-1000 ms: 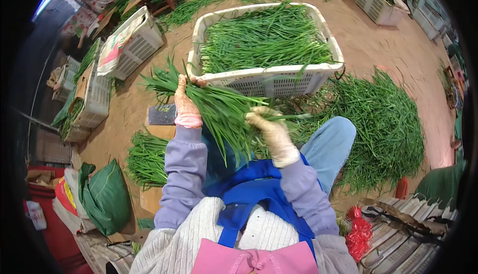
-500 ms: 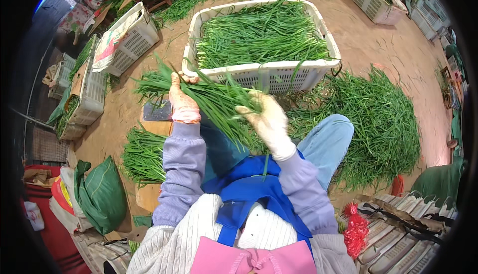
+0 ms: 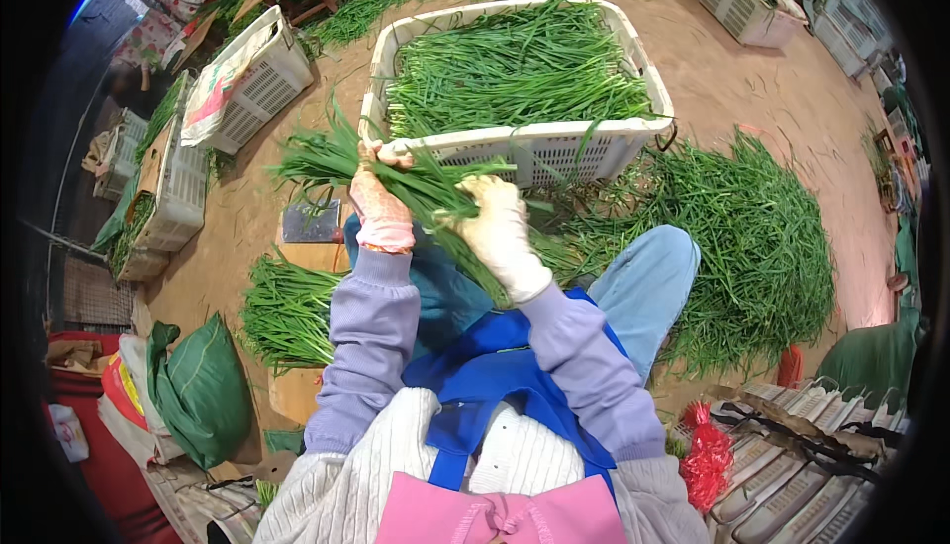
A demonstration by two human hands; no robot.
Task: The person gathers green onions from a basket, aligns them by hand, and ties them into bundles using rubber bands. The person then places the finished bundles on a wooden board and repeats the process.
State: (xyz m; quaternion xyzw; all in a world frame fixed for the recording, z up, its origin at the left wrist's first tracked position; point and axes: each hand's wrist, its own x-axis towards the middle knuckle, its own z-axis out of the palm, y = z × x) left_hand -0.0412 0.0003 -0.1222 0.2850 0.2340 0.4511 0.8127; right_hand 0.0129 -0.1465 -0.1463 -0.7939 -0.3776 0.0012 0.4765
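Observation:
A loose bunch of garlic chives (image 3: 427,184) lies across both hands, its leaves fanning out at either end. My left hand (image 3: 380,200), in a stained pale glove, is closed round the middle of the bunch. At the other end my right hand (image 3: 495,232), in a cream glove, has its fingers curled on the stems; it is slightly blurred. Just beyond the hands stands a white crate (image 3: 539,153) filled with neatly laid chives (image 3: 515,69). Left of my knees, a stack of chives (image 3: 287,312) rests on a wooden board (image 3: 295,392).
A big heap of loose chives (image 3: 742,257) covers the floor at right. Near the board lies a dark flat plate (image 3: 311,222). More crates (image 3: 259,79) stand at left. A green sack (image 3: 202,386) is at lower left; red twine (image 3: 707,455) hangs at lower right.
My right hand has moved left and closer to my left hand along the chives. The left hand has shifted slightly right, and the bunch is now more bunched between them.

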